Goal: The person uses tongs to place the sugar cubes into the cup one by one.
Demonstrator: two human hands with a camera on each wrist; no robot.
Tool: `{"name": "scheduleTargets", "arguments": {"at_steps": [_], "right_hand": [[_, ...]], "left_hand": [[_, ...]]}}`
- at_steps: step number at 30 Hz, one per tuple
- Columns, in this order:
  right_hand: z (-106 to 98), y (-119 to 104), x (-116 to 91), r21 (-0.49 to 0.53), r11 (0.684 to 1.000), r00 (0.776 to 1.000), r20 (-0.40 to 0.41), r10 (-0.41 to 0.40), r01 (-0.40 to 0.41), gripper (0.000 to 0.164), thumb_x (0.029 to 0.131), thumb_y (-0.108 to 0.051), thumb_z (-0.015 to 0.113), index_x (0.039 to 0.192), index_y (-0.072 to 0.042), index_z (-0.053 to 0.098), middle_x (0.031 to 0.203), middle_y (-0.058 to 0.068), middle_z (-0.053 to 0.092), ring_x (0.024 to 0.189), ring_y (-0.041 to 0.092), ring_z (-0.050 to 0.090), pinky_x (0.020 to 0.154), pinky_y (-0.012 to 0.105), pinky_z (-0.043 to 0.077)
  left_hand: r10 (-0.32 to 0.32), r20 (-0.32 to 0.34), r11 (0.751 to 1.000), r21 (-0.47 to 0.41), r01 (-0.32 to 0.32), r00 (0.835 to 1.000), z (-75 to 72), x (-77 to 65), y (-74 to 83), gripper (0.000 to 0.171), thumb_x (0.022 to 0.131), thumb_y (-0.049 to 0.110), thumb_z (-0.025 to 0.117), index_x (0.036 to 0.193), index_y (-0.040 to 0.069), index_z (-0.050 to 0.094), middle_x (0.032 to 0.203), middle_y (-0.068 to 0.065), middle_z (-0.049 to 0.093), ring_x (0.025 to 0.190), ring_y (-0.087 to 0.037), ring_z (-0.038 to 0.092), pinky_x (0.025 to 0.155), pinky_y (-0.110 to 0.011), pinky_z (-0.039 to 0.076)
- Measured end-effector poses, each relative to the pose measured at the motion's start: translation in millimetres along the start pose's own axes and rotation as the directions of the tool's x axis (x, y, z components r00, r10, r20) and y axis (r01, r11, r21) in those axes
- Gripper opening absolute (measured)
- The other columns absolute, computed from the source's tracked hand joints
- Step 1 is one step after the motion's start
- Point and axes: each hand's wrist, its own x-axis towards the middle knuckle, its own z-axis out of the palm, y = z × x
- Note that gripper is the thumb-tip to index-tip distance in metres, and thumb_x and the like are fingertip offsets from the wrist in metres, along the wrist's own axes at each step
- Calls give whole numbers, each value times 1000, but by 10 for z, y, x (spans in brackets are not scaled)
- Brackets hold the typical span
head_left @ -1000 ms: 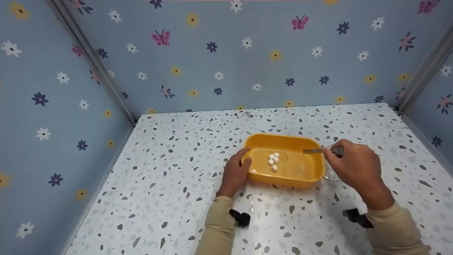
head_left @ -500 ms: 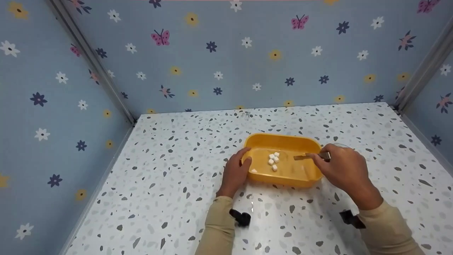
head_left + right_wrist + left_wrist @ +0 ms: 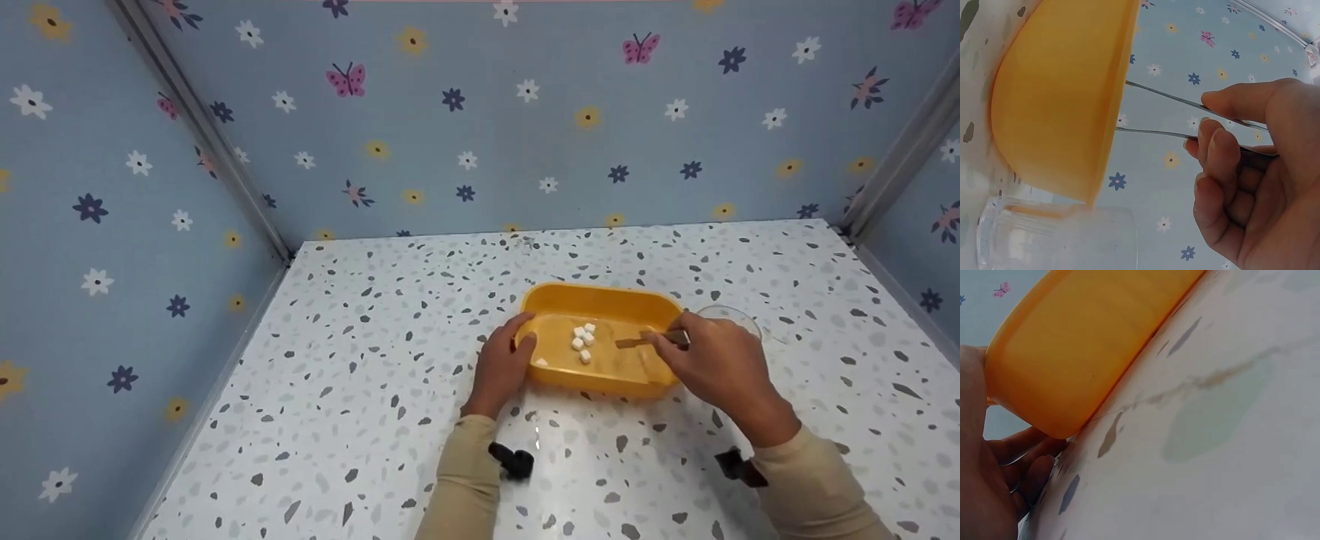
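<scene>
Reaching up from the bottom edge in a tan sleeve (image 3: 463,480), the left hand (image 3: 499,369) clasped the left end of the yellow plastic tray (image 3: 592,384), its thumb hooked over the rim. The tray lay on the speckled tabletop (image 3: 337,375). Inside, near that end, was a small white piece (image 3: 541,363), its shape hard to make out; nearer the middle sat five white cubes (image 3: 582,343), four bunched and one just in front. Right of them, metal tweezers (image 3: 632,342) pointed leftward over the tray, their two prongs apart. The right hand (image 3: 720,367), bent in from the right, pinched them between thumb and fingers. A clear cup (image 3: 1061,242) stood upright just beside the tray's right end.
</scene>
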Motion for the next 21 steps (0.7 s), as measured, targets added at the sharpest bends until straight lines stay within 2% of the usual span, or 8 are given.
{"name": "scheduleTargets", "arguments": {"at_steps": [6,11,21], "right_hand": [[44,-7,-10,12,1000,999,-23,-26,26,28,87,-31,78,84,-3,72,73,8,71,52,14,50,46,32,40],[60,-31,-20,21,999,1000,-5,-31,31,28,88,-30,78,87,-3,74,75,8,72,52,13,50,45,32,38],[214,-62,-40,29,997,998,9,-66,65,22,86,-26,79,86,-5,71,75,7,73,54,15,53,49,33,42]], "left_hand": [[3,2,1000,5,-3,1000,-3,-16,9,41,100,34,54,141,30,58,125,-1,63,107,-17,57,98,-42,44],[-14,10,1000,8,14,1000,-1,-13,8,42,100,36,53,141,32,58,125,0,62,105,-16,56,97,-40,44],[24,19,1000,18,-24,1000,-22,-12,2,44,100,36,52,142,28,58,125,-2,62,101,-18,55,93,-40,45]]}}
